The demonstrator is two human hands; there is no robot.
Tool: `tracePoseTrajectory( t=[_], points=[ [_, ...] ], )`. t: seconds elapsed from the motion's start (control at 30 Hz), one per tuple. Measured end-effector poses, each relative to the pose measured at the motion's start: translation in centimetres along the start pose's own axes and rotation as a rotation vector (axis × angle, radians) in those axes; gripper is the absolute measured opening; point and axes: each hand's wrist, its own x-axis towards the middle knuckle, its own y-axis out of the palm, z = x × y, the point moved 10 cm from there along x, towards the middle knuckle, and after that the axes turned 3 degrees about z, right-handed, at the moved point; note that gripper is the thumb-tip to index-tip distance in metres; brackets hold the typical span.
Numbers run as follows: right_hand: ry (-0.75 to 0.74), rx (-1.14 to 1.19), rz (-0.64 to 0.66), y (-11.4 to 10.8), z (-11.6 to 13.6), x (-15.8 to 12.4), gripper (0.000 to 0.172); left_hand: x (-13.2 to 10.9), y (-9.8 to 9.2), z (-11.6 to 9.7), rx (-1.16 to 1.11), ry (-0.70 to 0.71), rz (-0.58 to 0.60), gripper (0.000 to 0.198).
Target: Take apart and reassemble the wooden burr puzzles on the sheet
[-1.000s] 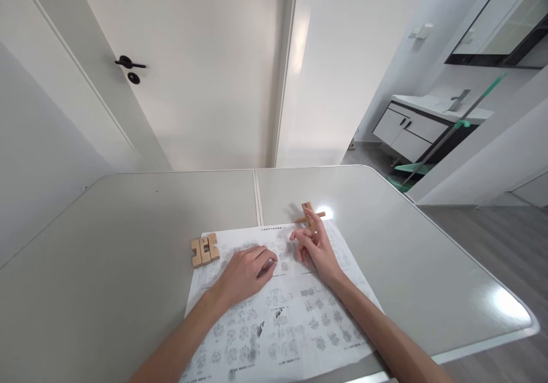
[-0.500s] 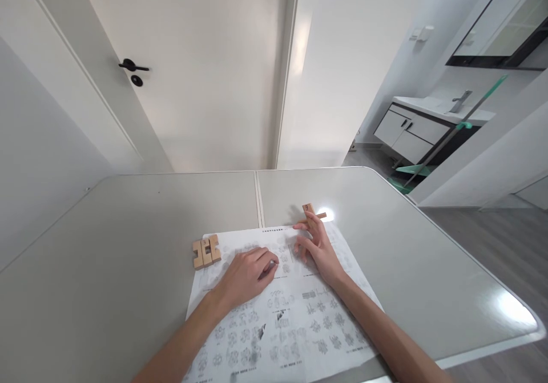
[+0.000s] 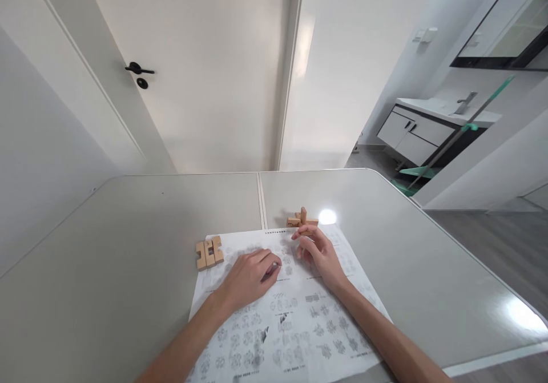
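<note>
A wooden burr puzzle cluster [image 3: 302, 220], made of interlocked notched sticks, sits on the table at the top edge of a printed sheet [image 3: 295, 309]. Just in front of it is my right hand [image 3: 319, 252], its fingers bent but apart and holding nothing; the fingertips overlap the cluster's lower edge, so I cannot tell if they touch it. My left hand [image 3: 252, 274] rests on the sheet, fingers curled in and thumb near the index finger, with nothing visible in it. Several loose notched wooden pieces [image 3: 209, 252] lie side by side at the sheet's upper left corner.
The sheet carries rows of small puzzle diagrams and has two torn dark spots. The grey table [image 3: 107, 269] has a seam and a rounded right edge. Beyond stand a white door [image 3: 214, 86], a sink cabinet [image 3: 419, 129] and a green-handled broom [image 3: 468, 126].
My right hand has drawn slightly back from the wooden cluster, which now stands in fuller view on the table. My left hand stays put. The view has shifted slightly.
</note>
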Motion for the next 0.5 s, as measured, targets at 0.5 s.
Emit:
tracePoseTrajectory(
  t=[0.5],
  points=[
    [0.099, 0.012, 0.311, 3.1, -1.3, -1.1, 0.052, -0.9, -2.5, 2.1, -0.336, -0.215, -0.209, 0.087]
  ],
)
